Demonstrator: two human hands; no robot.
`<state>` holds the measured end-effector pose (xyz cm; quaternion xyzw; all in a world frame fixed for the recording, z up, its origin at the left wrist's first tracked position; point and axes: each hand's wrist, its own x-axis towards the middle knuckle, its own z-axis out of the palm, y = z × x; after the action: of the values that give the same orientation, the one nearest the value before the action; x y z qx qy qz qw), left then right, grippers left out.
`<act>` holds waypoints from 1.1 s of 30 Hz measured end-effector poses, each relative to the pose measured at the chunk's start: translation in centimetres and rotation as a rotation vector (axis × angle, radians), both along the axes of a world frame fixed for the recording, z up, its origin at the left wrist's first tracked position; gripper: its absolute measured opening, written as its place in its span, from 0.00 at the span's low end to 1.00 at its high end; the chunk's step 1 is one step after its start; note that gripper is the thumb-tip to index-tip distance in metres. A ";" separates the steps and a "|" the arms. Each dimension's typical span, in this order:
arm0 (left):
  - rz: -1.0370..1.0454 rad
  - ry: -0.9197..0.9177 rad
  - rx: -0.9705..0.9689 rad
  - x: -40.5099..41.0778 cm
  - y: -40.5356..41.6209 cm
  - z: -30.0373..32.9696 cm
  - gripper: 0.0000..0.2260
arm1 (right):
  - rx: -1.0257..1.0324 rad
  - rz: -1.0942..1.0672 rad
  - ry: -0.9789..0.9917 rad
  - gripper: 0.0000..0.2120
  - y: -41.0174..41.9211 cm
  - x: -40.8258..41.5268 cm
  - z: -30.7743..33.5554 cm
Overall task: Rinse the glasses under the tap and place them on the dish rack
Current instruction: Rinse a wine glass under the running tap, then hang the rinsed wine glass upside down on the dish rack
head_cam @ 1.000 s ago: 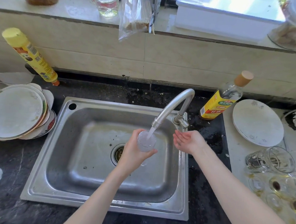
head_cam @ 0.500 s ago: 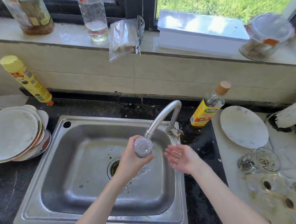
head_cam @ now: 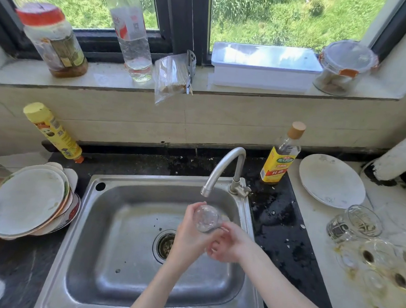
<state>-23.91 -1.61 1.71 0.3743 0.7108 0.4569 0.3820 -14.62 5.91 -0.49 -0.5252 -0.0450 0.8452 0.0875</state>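
Observation:
A small clear glass (head_cam: 205, 218) is held over the steel sink (head_cam: 122, 256), just below the spout of the curved tap (head_cam: 222, 167). My left hand (head_cam: 188, 234) grips the glass from the left. From the right, my right hand (head_cam: 229, 244) curls its fingers against the same glass. No water stream is plainly visible at the spout. Several dirty glasses (head_cam: 381, 262) stand on the pale counter at the right, and one glass (head_cam: 353, 223) lies on its side there.
A stack of plates (head_cam: 25, 201) sits left of the sink. A white plate (head_cam: 331, 181) and a yellow-labelled bottle (head_cam: 281, 157) stand to the right. A yellow bottle (head_cam: 52, 131) leans at back left. Jars, a bottle and a white box line the windowsill.
The glass has come down below the spout and my right hand has moved in onto it. The water stream seen a second ago no longer shows. The camera has tilted up.

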 end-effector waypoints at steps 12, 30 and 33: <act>-0.124 0.242 -0.210 -0.3 -1.1 -1.9 0.27 | 0.984 0.082 -0.336 0.07 0.5 2.1 1.5; -0.691 0.921 -0.082 -2.4 -3.2 1.2 0.28 | 1.425 0.111 -0.560 0.06 -5.7 5.8 6.0; -0.796 1.008 0.019 -2.4 -3.9 2.6 0.28 | 1.465 0.099 -0.667 0.10 -8.4 8.1 7.8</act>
<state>-26.36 -5.49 4.36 0.7816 0.6058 0.0545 0.1383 -6.54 -2.50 7.29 -0.5566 -0.6349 0.4024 0.3539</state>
